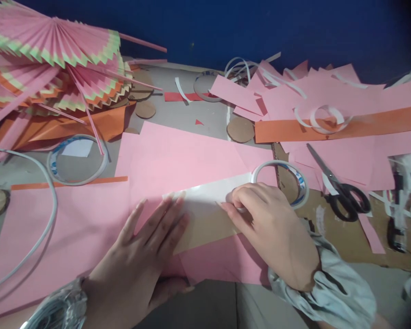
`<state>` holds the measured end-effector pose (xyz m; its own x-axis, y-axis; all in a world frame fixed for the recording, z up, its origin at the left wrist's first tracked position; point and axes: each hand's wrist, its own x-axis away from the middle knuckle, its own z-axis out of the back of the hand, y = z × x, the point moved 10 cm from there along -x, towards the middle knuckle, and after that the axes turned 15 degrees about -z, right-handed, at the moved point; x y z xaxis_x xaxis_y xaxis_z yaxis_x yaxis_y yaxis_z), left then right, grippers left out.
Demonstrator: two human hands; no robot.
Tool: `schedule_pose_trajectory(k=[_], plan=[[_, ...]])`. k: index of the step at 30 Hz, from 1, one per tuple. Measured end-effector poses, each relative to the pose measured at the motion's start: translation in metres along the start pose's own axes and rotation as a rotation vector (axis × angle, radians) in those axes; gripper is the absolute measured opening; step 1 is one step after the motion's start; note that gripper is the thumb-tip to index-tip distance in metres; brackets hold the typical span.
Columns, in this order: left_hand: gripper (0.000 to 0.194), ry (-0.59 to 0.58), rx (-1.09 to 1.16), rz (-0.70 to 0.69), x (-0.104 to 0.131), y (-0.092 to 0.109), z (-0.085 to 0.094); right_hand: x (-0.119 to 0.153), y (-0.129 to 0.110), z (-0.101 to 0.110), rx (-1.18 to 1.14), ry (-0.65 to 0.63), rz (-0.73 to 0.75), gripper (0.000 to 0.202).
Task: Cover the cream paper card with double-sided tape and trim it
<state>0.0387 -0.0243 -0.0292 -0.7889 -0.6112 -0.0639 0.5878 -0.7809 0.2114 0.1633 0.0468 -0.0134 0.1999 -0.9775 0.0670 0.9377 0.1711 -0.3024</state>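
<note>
We press our left hand flat on pink paper at the bench's near edge; right fingers pinch tape beside the roll. No writing is readable; blue wall behind.

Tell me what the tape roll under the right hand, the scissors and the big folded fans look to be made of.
Tape roll: seemingly a cardboard core wound with white, slightly glossy tape.
Scissors: grey metal blades and matte black handles, probably plastic.
Fans: thin matte paper, pink with green or orange edges, sharply pleated.
</note>
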Motion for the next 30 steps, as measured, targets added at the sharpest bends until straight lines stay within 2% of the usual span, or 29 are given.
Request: schedule_pose_trajectory(k=[7, 20, 24, 30], plan=[[0.075, -0.034, -0.004, -0.010, 0.001, 0.001, -0.001, 0.002, -0.002, -0.001, 0.035, 0.002, 0.026, 0.020], [0.076, -0.003, -0.080, -0.036, -0.001, 0.001, 0.007, 0.000, -0.005, -0.003, 0.065, -0.017, 0.013, 0.015], [0.060, 0.010, -0.050, -0.113, -0.007, 0.001, 0.012, 0.002, -0.005, 0.000, 0.068, -0.002, 0.016, 0.017], [0.073, -0.041, -0.078, -0.131, -0.016, 0.000, 0.008, 0.002, -0.004, 0.002, 0.050, 0.028, 0.024, 0.016]])
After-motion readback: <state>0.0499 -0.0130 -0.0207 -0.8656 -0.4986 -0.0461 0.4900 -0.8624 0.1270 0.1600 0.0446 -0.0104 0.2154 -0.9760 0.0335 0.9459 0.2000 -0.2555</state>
